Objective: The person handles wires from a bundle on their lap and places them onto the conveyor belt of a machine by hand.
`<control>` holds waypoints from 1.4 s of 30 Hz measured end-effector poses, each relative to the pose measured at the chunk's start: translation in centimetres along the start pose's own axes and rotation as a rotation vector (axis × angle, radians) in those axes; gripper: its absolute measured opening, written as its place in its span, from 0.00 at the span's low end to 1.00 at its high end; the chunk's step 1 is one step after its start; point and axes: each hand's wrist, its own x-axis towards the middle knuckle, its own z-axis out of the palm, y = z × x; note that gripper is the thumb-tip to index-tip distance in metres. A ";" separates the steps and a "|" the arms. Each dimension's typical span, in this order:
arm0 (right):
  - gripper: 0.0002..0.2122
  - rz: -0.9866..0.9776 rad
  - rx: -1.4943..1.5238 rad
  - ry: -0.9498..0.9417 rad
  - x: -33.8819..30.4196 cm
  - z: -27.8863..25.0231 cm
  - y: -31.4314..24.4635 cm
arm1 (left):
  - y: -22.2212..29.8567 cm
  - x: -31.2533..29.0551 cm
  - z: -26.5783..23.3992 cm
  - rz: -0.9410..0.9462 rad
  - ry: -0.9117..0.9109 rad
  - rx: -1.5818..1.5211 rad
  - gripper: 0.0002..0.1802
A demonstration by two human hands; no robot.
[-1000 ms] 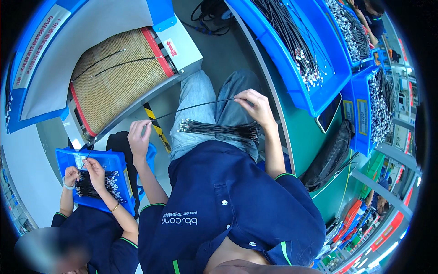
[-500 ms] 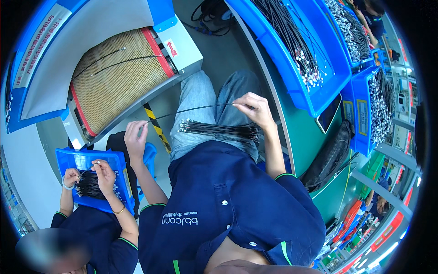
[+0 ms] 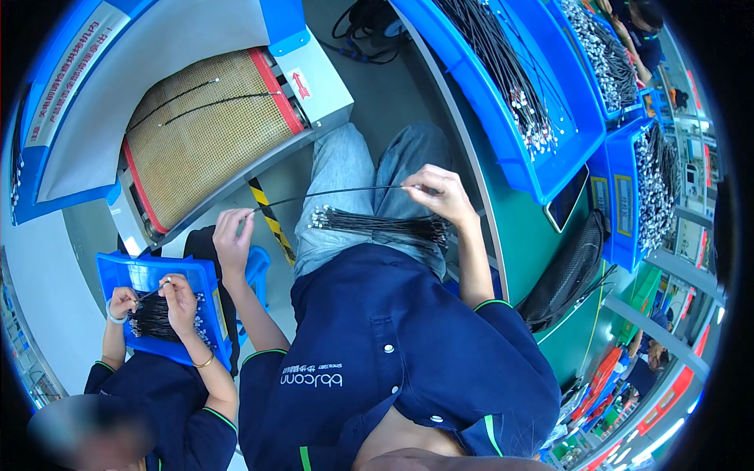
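A thin black cable (image 3: pixel 330 191) stretches in a slight arc between my two hands, above my lap. My left hand (image 3: pixel 233 235) pinches one end of it, and my right hand (image 3: pixel 440 192) pinches the other between thumb and fingers. Below it, a bundle of black cables (image 3: pixel 385 225) with small white connectors at the left lies across my thighs. Two more black cables (image 3: pixel 220 106) rest apart on the mesh belt (image 3: pixel 196 149) of the machine at the upper left.
A green table (image 3: pixel 522 243) to my right bears blue bins (image 3: pixel 542 184) of cables, a phone (image 3: pixel 567 200) and a black mesh pouch (image 3: pixel 569 271). At the lower left, a co-worker's hands (image 3: pixel 181 302) hold a cable over a blue bin (image 3: pixel 118 271). A blue stool (image 3: pixel 258 275) stands between us.
The view has shifted very slightly. My right hand sits a little lower, while the cable is still held between both hands.
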 end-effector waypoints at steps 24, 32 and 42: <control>0.12 0.117 0.107 0.062 14.8 14.6 1.0 | -15.6 12.7 -5.1 -0.120 0.036 0.203 0.07; 0.19 0.095 0.081 -0.014 12.5 12.0 -1.7 | -13.3 12.2 -4.2 -0.026 0.281 0.251 0.13; 0.10 0.255 0.764 -0.660 2.5 9.3 -5.7 | 11.0 0.2 9.8 -0.284 -1.742 -1.351 0.02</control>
